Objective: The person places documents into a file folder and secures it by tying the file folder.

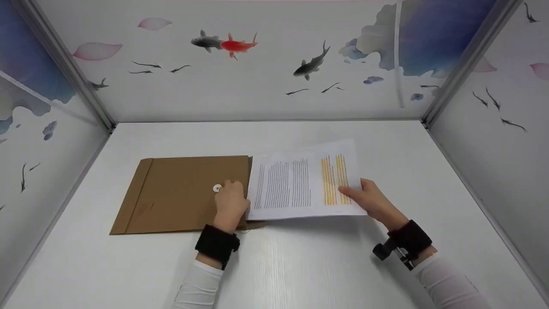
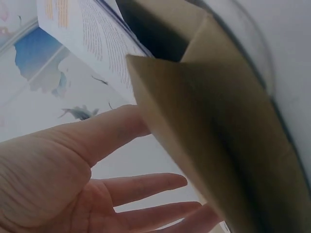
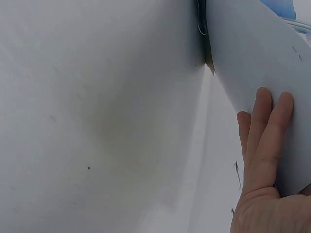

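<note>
A white desk (image 1: 300, 266) sits inside a booth whose pale walls (image 1: 240, 86) are printed with fish, petals and blue lotus leaves. On it, left of centre, lies a brown paper envelope (image 1: 180, 193) with a round white string button (image 1: 217, 188) near its right-hand end, where the mouth opens. A sheaf of printed papers (image 1: 300, 182), with black columns of text and some orange ones, pokes out of that mouth to the right, its left edge at the opening and the rest raised a little above the desk.

The left hand (image 1: 231, 204) rests on the envelope at the mouth, just beside the button. The left wrist view shows its fingers (image 2: 146, 187) straight and spread, with the thumb against the lifted brown flap; it grips nothing. The right hand (image 1: 371, 199) holds the papers at their right edge, thumb on top and fingers (image 3: 267, 131) flat against the underside, as the right wrist view shows. Both wrists wear black bands, and the sleeves are white.
</note>
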Motion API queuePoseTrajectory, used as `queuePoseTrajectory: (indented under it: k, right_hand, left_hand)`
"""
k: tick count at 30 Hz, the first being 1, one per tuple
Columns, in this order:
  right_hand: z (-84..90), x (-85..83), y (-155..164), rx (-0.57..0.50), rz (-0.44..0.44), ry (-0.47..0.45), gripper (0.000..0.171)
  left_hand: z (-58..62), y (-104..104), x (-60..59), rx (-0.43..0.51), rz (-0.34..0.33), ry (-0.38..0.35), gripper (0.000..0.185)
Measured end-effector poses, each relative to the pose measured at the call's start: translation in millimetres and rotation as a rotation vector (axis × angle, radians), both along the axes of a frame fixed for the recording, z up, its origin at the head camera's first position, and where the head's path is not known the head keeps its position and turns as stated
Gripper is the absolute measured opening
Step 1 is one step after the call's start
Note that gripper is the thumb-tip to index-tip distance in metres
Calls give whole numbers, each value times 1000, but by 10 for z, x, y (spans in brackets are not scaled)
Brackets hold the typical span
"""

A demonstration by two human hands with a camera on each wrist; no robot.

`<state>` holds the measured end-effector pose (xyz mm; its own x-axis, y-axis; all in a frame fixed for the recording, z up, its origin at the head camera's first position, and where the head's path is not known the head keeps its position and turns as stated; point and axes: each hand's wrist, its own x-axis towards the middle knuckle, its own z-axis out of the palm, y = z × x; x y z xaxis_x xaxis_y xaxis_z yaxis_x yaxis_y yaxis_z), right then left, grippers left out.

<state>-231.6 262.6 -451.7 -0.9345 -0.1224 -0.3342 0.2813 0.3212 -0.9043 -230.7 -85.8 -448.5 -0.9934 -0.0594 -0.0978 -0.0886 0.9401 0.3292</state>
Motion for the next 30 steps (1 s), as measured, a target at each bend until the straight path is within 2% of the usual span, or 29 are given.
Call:
queuePoseTrajectory:
  k: [8,18,24,30]
  right_hand:
    - [-33,24,-37,-30,-12,-27,52]
    - [-80,11,-99,-17,-25,-54,52]
    - [-102,-18,-138,-60,-33,-65,51]
    - [-120,-34,-209,-124,-20,-73,51]
  left_hand:
    - [60,15,28,19,10,25,38]
    - [158,17,63,62,10,52,24]
    - [205,15,76,46,10,97,16]
    - [214,17,68,40,16,107,15]
